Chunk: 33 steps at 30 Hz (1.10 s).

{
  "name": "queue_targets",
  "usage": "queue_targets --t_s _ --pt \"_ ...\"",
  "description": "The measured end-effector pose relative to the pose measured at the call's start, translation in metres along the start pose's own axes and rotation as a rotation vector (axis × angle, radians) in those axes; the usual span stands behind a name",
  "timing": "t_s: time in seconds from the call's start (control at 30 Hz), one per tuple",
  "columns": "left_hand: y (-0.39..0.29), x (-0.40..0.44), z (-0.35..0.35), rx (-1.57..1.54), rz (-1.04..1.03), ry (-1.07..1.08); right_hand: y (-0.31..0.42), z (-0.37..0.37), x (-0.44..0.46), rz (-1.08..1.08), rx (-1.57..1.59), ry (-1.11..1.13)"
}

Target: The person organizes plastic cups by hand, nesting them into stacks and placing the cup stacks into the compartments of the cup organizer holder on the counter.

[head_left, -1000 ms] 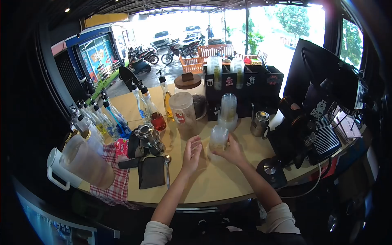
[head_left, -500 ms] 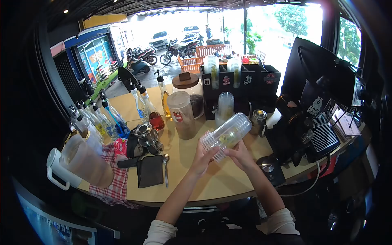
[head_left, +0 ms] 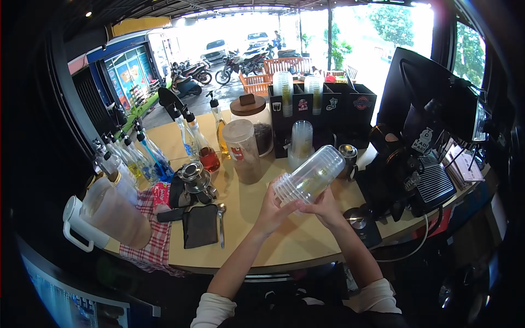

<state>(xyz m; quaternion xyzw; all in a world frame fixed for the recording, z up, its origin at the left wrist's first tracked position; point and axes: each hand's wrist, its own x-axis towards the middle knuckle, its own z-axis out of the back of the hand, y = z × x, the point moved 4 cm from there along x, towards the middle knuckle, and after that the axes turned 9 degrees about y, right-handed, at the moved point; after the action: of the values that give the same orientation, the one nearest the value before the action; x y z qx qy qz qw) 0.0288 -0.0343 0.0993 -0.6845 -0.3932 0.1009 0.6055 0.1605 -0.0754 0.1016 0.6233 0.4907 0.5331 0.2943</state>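
Note:
A stack of clear plastic cups [head_left: 320, 170] is held tilted above the counter, its closed end up to the right. My left hand [head_left: 272, 208] is closed around the rim end. My right hand [head_left: 324, 209] grips the stack's lower right side, the two thumbs close together. Just behind stands another upside-down stack of clear cups [head_left: 301, 141] on the counter. To the left of the held cups is a tall lidded container [head_left: 242, 153] with brown contents. A metal pitcher [head_left: 348, 160] stands to the right, partly hidden by the held stack.
A black cup organizer [head_left: 350, 117] stands at the back. Pump bottles [head_left: 208, 156] line the left side. A spoon [head_left: 221, 225] and dark folded cloth [head_left: 200, 227] lie front left, near a plastic pitcher [head_left: 116, 213]. A coffee machine [head_left: 432, 180] occupies the right.
The held stack has shifted slightly right and up, and its rims sit closer together. My hands have drawn nearer each other around it.

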Motion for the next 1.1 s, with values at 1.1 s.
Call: queue_targets --t_s 1.1 --pt "0.064 0.012 0.043 1.136 0.262 -0.109 0.064 0.022 0.005 0.176 -0.333 0.131"
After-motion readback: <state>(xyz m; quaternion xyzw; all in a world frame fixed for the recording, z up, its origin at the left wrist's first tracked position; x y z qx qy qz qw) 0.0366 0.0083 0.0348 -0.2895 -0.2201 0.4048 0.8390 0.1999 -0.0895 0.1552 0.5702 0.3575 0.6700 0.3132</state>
